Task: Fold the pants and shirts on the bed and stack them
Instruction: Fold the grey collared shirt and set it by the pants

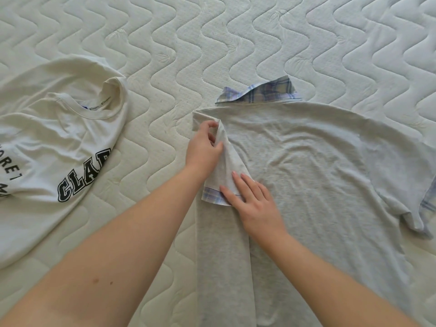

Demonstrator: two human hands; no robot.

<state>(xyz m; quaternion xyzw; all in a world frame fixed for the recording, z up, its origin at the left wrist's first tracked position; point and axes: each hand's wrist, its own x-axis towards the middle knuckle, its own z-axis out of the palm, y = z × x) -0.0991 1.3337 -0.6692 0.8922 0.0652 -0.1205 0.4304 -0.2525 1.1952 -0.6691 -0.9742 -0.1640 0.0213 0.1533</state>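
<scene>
Left hand [204, 147]: fingers and thumb pinch the upper edge of the folded-in sleeve [227, 168] of the grey shirt [318, 166], near the shirt's left shoulder. Right hand [253, 201]: fingers straight and spread, pressing flat on the lower part of the same sleeve, fingertips at its plaid cuff [212, 197]. The two hands are close together but not touching, one above the other along the sleeve. The grey shirt lies back-up on the mattress [188, 43], with its left side folded inward as a long strip running down towards the person. The sleeve lies on top of that fold. A plaid collar [262, 92] projects from the top edge of the grey shirt. The shirt's right sleeve [415, 204] is spread out, unfolded, on the far right side, with a plaid edge showing. A white T-shirt [47, 147] with black lettering lies unfolded on the mattress, well to the left of the grey shirt and clear of it. Both forearms reach in from the lower edge, the left crossing bare mattress between the two garments.
</scene>
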